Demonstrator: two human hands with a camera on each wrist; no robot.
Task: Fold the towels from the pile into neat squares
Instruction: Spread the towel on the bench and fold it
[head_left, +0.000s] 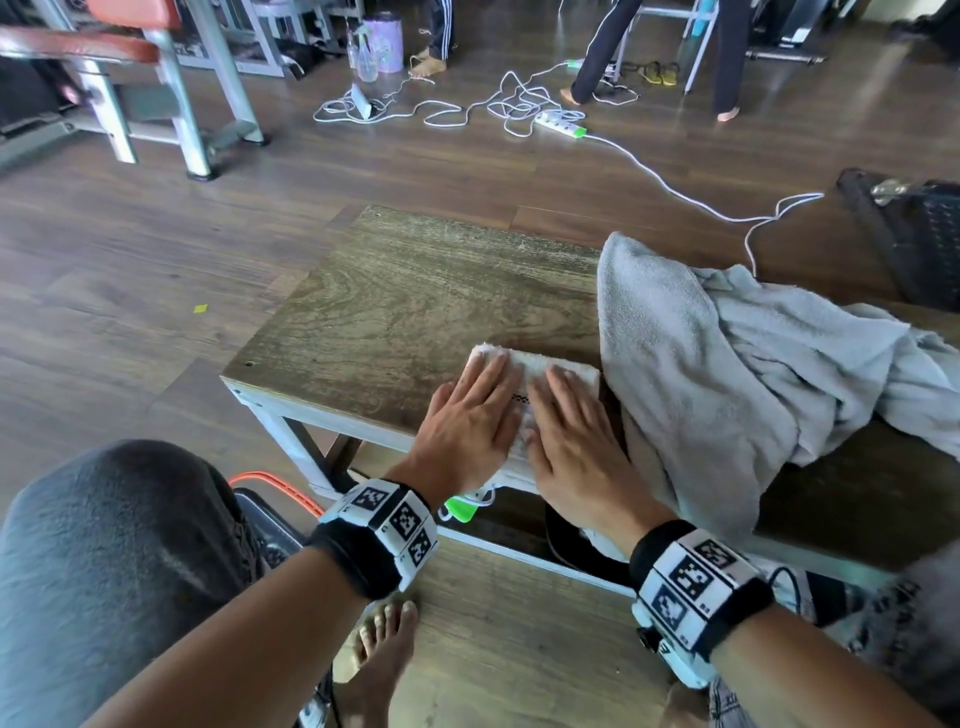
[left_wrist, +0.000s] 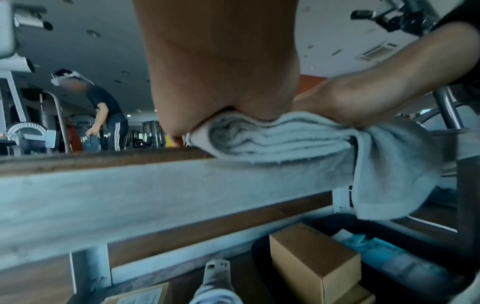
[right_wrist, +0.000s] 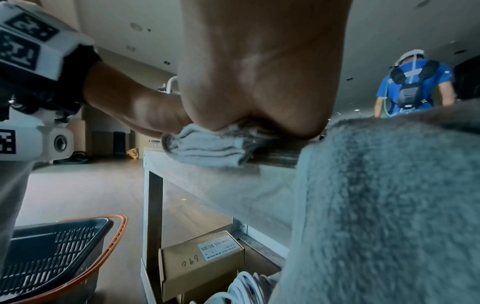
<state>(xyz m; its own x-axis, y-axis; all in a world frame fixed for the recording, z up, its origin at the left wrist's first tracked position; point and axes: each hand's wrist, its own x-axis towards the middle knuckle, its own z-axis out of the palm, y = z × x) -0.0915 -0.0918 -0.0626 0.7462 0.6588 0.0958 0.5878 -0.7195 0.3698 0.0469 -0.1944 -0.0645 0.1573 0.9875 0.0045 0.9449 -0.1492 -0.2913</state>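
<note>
- Folded towel (head_left: 535, 371), white, thick with several layers, lying at near edge of wooden table (head_left: 415, 291), just left of unfolded pile; near end overhanging edge slightly in wrist views.
- Left hand (head_left: 467, 421) flat on left half, fingers straight, palm pressing down; grips nothing.
- Right hand (head_left: 571, 431) flat on right half, fingers straight and together, likewise pressing; grips nothing.
- Small dark stitched mark visible on cloth between the two hands.
- Handling, judged: soft terry, light, limp, springy in the stack; likely to puff open once pressure lifts. No fragility. Grippy nap, unlikely to slide on wood.
- Hold points, judged: pinch at corners or along closed fold edge to keep layers together; palm under stack for moving it.
- Step, judged: flattening a finished or nearly finished square; shape under hands mostly hidden, neatness hard to confirm.
- Pile of grey towels (head_left: 737, 353) crumpled to the right, touching or just beside folded towel, one part draped over table front.
- Table top worn, grained, pale frame beneath; cardboard boxes (right_wrist: 202, 259) stored on lower shelf.
- Dark basket with orange rim (right_wrist: 57, 246) on floor at left.
- Wood-plank floor; white cables and power strip (head_left: 561, 124) well beyond table; gym equipment and other persons in background.
</note>
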